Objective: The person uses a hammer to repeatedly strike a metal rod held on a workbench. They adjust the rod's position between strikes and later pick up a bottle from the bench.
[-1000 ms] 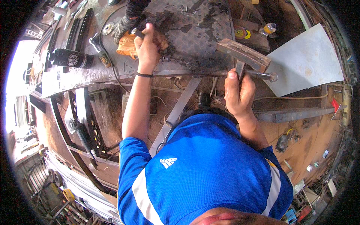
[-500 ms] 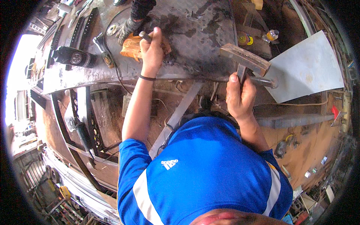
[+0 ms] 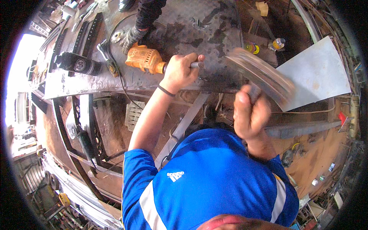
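Note:
My left hand (image 3: 180,74) is closed around a short grey metal rod (image 3: 197,65), whose end sticks out past the thumb to the right. Just left of that hand, an orange power tool (image 3: 145,58) lies on the metal plate, its narrower end close to my fingers. My right hand (image 3: 251,113) grips a hammer (image 3: 262,78) by the handle. Motion smears the hammer head, which is raised to the right of the rod and apart from it. Another person's gloved hand (image 3: 131,39) rests by the back of the orange tool.
The stained metal plate (image 3: 184,23) forms the work surface. At its left lie a black bottle (image 3: 80,64), a grey-headed tool (image 3: 107,57) and a dark cord. On the right are a pale sheet (image 3: 314,76) and a yellow-capped bottle (image 3: 278,44). An angle grinder (image 3: 84,142) hangs below left.
My left hand has moved right, from in front of the orange tool to beside it, and the rod now points right. The hammer has gone from sharp to blurred, its head swinging.

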`<state>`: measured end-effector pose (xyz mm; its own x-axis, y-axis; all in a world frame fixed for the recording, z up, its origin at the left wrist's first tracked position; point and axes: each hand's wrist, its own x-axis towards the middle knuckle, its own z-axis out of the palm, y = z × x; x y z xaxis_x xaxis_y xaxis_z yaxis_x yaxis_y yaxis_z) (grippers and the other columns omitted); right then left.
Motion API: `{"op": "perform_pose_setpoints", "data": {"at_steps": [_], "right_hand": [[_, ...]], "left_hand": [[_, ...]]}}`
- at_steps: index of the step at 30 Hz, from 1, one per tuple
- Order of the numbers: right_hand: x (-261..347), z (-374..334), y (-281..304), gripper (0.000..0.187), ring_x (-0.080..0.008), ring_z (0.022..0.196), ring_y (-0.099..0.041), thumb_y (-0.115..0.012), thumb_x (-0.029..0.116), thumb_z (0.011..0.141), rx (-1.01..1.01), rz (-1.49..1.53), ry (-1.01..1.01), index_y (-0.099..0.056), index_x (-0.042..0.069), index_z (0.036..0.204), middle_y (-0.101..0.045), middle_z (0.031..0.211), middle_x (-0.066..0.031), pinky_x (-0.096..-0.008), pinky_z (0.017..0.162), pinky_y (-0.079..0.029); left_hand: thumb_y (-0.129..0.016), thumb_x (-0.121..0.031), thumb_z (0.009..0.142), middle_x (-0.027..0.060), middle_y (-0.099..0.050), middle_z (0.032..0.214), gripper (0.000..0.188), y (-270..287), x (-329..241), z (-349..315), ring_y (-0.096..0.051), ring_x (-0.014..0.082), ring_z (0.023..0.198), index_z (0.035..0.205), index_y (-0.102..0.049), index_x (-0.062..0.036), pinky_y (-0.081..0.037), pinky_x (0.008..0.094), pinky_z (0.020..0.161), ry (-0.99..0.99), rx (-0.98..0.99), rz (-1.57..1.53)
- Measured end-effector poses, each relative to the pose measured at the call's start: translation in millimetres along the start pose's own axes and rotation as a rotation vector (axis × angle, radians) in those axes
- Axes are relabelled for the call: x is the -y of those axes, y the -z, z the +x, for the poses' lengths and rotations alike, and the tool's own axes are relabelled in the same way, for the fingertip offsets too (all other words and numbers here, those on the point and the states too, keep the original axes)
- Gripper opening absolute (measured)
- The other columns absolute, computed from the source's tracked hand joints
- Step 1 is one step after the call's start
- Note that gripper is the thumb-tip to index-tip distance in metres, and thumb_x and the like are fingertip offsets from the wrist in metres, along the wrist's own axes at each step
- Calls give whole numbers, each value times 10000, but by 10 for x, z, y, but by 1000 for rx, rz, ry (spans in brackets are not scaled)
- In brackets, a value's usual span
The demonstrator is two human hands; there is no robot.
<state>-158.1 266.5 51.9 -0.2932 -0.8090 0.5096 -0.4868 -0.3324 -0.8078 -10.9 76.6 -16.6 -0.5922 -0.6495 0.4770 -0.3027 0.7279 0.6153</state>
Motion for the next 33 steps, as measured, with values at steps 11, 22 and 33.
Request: {"op": "perform_pose_setpoints", "data": {"at_steps": [11,22,33], "right_hand": [[175,110,34,357,-104,521,-492,-471,234,1081,-207,381,-120,-527,47,782,-515,602,0,-305,465,-335],[-49,-20,-174,258,-101,559,-466,-520,273,1066,11,227,-147,-560,36,971,-514,623,-16,-280,519,-367],[-541,739,325,487,-461,794,-678,-534,434,1032,134,-352,-198,-610,-41,956,-649,788,-295,-498,699,-492]], "left_hand": [[-607,-72,720,243,-604,694,258,57,67,10,-653,427,665,951,-718,-40,-524,463,612,107,40,-68],[-631,-43,793,263,-581,669,49,39,109,-121,-642,449,682,767,-623,-3,-501,442,581,142,-21,-111],[-668,-98,840,257,-581,721,113,31,79,345,-551,398,611,826,-662,14,-477,429,603,-40,27,-47]]}}
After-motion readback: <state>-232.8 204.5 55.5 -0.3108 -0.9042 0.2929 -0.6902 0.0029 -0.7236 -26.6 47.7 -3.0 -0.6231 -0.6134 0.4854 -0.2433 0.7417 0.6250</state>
